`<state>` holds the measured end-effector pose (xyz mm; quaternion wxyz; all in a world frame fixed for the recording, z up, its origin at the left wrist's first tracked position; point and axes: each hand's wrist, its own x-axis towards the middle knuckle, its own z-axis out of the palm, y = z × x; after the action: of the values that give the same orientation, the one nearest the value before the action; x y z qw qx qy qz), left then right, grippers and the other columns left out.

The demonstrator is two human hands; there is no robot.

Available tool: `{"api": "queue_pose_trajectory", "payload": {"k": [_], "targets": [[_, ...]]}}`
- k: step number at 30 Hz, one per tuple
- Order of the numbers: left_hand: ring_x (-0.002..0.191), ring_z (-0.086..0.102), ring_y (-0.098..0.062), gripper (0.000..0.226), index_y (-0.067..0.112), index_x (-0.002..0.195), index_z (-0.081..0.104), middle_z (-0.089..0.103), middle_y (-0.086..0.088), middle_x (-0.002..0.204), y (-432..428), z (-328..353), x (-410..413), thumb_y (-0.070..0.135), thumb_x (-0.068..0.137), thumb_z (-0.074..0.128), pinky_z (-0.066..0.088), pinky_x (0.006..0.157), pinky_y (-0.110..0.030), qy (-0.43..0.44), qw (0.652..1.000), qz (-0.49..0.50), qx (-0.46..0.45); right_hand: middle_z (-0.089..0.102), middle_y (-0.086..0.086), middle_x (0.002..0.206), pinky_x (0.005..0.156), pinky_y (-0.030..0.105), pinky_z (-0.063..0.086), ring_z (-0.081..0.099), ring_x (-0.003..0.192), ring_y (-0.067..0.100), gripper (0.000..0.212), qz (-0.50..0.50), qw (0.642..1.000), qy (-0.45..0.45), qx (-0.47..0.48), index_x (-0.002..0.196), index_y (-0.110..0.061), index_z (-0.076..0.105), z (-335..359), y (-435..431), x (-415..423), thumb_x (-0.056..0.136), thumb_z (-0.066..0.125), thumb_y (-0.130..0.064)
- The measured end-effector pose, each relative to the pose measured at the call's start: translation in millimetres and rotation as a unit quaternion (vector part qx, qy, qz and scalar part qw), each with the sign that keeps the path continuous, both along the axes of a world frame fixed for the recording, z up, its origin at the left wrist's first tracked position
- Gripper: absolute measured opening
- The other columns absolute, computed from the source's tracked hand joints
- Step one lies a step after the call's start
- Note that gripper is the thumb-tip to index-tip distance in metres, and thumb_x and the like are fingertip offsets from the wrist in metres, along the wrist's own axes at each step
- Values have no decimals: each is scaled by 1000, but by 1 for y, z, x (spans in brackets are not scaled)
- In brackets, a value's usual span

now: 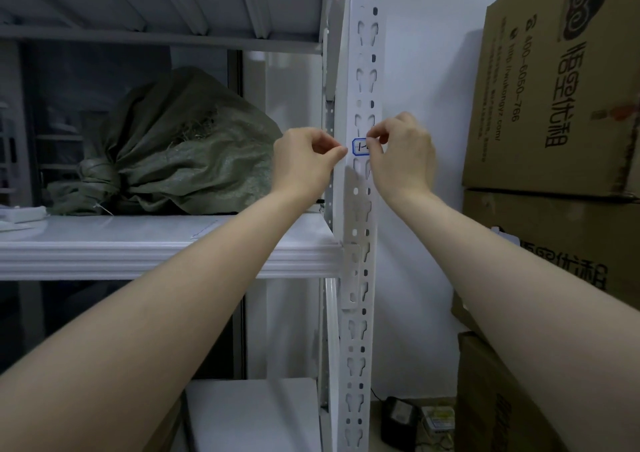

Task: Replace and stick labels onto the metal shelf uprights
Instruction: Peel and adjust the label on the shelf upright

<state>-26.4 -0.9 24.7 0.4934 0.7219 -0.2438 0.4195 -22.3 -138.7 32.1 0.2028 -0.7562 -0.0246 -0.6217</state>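
Midway up the upright point(360, 209), right hand point(401, 153) pinches label point(358, 148) at edge.

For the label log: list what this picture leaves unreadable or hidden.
Head view only.
Label text: right half hidden under right hand.
Left hand: fingertips pinched at the upright; what they hold is too small to tell.
Box print: cut off by the right edge.

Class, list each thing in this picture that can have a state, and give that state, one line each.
upright, standing vertical.
label, on the upright's front face, right edge pinched.
right hand, pinches the label.
left hand, fingers curled at the upright's edge; hold unclear.
green sack, tied shut, lying on the shelf.
cardboard boxes, stacked.
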Motion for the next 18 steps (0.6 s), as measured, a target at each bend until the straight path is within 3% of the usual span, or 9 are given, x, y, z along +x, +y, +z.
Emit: {"api": "queue_pose_trajectory", "payload": {"k": [10,18], "targets": [[78,67,-11,6,20,82,72,69,6,78,-3,5,3,25,85,73,60,77,-40,4,1000,4,10,60,6,101,73,44,50,59,82,29,16,0,998,38,-56,95,-12,63,0,-7,0,94,53,-24],[78,66,-11,9,16,89,76,69,4,79,-10,4,8,23,87,71,58,81,-37,-3,1000,14,-8,56,4,103,64,38,50,58,71,22,10,42,999,-10,-23,90,-12,63,-7,-8,3,90,59,-21]]}}
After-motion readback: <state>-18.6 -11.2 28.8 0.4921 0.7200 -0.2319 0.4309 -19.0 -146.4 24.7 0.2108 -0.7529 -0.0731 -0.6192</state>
